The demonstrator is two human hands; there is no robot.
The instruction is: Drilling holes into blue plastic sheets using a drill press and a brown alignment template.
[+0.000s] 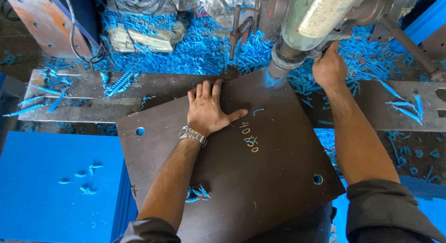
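pressing flat on the dark steel plate (pixel 260 178), the left hand (pixel 209 110) has its fingers spread wide, palm down, wristwatch (pixel 193 134) on. the plate lies tilted across the workbench (pixel 74 101) under the drill head (pixel 316 24). the right hand (pixel 329 66) is closed around a part under the drill head, blue swarf (pixel 200 48) all around.

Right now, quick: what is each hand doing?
Left hand: open, pressed flat on the dark metal plate.
Right hand: up at the drilling machine; whether it grips something cannot be told.
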